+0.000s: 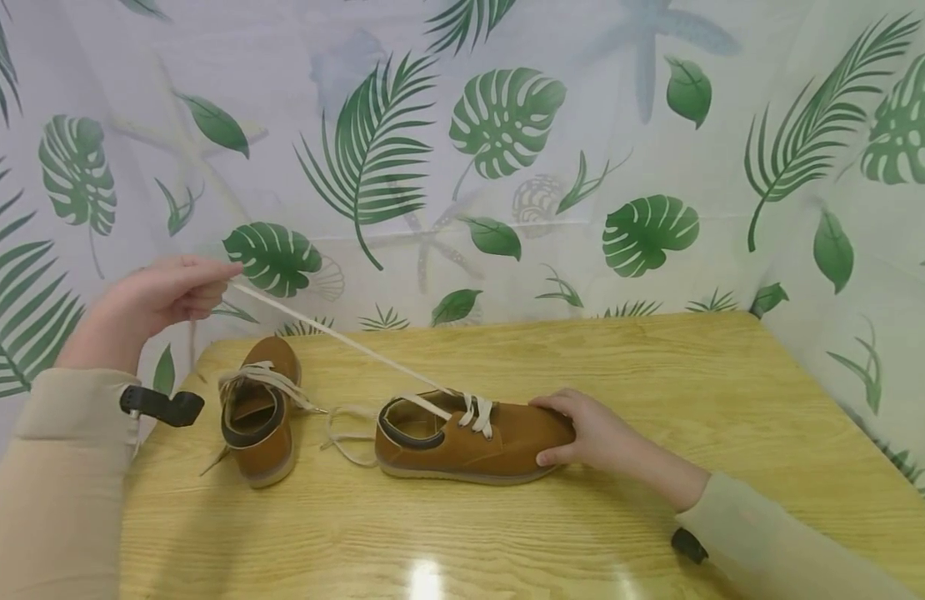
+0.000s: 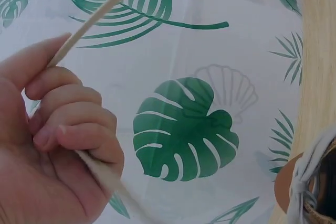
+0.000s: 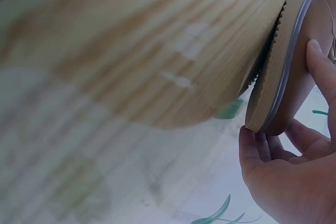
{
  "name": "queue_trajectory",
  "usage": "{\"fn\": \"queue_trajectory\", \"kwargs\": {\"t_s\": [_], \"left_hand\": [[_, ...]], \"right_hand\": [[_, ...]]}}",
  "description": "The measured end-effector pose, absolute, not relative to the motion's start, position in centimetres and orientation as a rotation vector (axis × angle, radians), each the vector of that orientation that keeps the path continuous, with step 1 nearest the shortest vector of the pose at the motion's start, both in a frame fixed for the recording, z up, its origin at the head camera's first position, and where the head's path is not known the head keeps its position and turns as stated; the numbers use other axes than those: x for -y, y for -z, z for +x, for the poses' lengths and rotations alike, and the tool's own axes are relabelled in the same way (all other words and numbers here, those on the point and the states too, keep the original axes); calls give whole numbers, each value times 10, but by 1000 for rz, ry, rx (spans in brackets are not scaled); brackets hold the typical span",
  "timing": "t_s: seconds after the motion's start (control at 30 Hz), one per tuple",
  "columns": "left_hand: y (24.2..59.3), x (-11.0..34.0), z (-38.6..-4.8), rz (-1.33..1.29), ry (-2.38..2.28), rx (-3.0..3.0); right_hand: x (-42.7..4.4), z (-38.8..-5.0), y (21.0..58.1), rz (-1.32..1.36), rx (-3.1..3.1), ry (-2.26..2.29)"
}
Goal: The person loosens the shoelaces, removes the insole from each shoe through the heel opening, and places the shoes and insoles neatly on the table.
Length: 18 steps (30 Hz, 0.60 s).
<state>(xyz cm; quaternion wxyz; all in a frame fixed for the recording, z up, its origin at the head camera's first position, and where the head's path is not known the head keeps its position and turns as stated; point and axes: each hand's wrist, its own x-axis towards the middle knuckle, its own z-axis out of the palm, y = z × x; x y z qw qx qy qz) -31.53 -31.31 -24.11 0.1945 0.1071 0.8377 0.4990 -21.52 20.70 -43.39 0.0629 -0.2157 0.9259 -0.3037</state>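
A brown shoe (image 1: 500, 450) lies on its sole at the middle of the table, toe to the right, with off-white laces through its eyelets. My right hand (image 1: 593, 433) grips the toe, thumb on the near side and fingers on the far side; the right wrist view shows this hand (image 3: 294, 166) around the toe end too. Raised at the upper left, my left hand (image 1: 166, 300) pinches one shoelace (image 1: 342, 337), which runs taut down to the shoe. In the left wrist view the lace (image 2: 105, 9) passes between thumb and curled fingers, its tail hanging below the palm.
Left of this shoe stands a second brown shoe (image 1: 271, 454), its laces tied and draped over the opening. Another loose lace (image 1: 350, 437) lies on the wooden table (image 1: 462, 533) between them. A leaf-printed cloth (image 1: 567, 275) hangs behind the table.
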Motion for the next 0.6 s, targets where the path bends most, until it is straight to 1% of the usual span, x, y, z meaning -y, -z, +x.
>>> {"fn": "queue_trajectory", "kwargs": {"t_s": [0.17,0.33,0.47,0.6], "left_hand": [[234,304,-325,359,-1620,-2232],[225,275,-335,374,-1915,-1984],[222,244,-341,320,-1940,-2050],[227,223,-349,250,-1909,-2167]], "right_hand": [[-207,-216,433,-651,-2799,913],[-209,-217,433,-650,-2807,912],[-209,-217,433,-660,-2803,916],[-208,-216,433,-660,-2786,933]]}}
